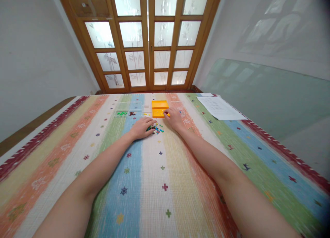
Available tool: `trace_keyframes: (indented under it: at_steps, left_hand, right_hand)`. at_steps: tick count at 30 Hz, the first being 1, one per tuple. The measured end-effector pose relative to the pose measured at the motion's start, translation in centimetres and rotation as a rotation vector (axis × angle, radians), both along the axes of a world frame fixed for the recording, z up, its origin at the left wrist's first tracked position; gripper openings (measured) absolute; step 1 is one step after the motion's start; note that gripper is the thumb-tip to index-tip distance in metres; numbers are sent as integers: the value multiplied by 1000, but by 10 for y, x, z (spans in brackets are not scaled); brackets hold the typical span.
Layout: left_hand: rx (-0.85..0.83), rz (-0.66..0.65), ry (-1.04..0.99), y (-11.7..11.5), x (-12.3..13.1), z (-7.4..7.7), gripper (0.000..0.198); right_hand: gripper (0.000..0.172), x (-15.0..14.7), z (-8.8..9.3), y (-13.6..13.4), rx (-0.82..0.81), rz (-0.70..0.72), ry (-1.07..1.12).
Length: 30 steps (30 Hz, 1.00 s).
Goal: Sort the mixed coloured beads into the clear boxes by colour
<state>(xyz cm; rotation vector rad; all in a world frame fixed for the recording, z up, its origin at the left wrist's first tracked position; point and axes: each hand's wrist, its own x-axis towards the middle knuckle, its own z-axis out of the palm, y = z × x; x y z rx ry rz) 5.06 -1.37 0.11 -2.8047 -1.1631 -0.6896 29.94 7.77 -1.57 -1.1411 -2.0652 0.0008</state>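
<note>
Small coloured pieces (158, 129) in green, blue, yellow and dark tones lie in a loose pile on the striped tablecloth. My left hand (141, 128) rests flat at the pile's left side, fingers stretched out and partly covering it. An orange box (160, 103) stands open behind the pile, with a few small pale bits in its front half. Over that box's right front corner is my right hand (173, 118), thumb and forefinger pinched together. Whatever they hold, if anything, is too small to make out.
Clear trays behind my left hand hold green pieces (122, 113), dark red-brown pieces (132, 113) and yellow pieces (145, 114). Another clear tray (183, 106) is partly behind my right hand. Printed paper sheets (219, 107) lie at the table's far right edge.
</note>
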Motion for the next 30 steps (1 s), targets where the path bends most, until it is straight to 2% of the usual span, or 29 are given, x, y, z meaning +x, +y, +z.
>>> trace_keyframes:
  at_steps: [5, 8, 11, 16, 22, 26, 30]
  left_hand:
    - [-8, -156, 111, -6, 21, 0, 42]
    - [-6, -186, 166, -4, 22, -4, 42]
    - [-19, -161, 179, 0, 19, -9, 45]
    - [-22, -91, 109, 5, 14, -14, 43]
    - [-27, 156, -23, 14, 5, -16, 45]
    - [-48, 207, -35, 16, -6, -17, 48]
    - [-92, 161, -20, 17, -18, -16, 58]
  right_hand:
    - [21, 2, -4, 12, -40, -157, 23]
    - [22, 4, -4, 13, -33, -156, 15]
    - [22, 4, -3, 11, -16, -121, 17]
    - [21, 3, 1, 5, -44, 13, 31]
    - [21, 0, 10, -16, -233, 287, -77]
    - [45, -4, 18, -32, -244, 431, -229]
    - [64, -10, 17, -40, -192, 474, -323]
